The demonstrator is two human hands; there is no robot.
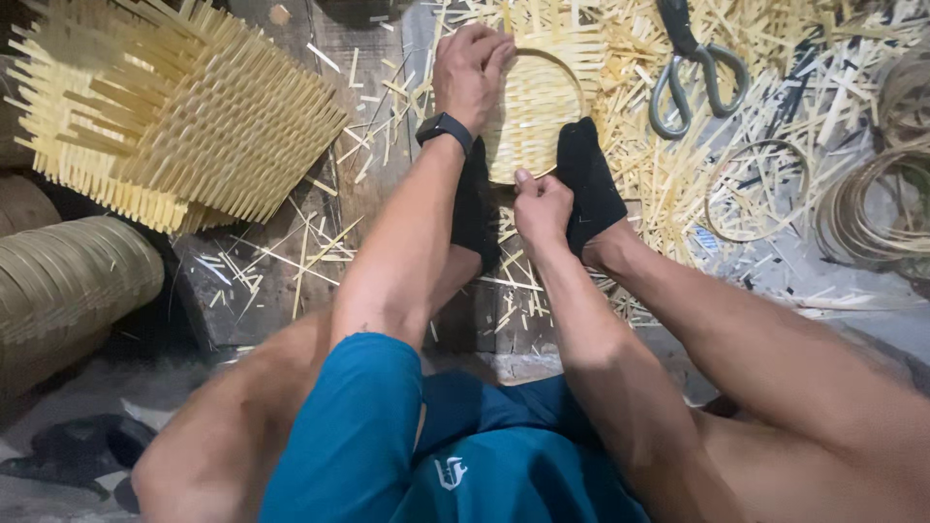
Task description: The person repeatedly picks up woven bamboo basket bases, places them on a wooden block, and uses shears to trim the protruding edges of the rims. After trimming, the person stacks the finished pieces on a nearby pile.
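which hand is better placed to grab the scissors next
Right, probably. The right hand pinches the near rim of the woven basket, on the scissors' side. The left hand grips the far rim, further away.

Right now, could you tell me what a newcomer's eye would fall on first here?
At top centre, a small round woven basket is pinned between two black-socked feet, with the left hand on its far rim and the right hand at its near edge. A large spiky woven piece lies upper left, and scissors rest on scattered strips upper right.
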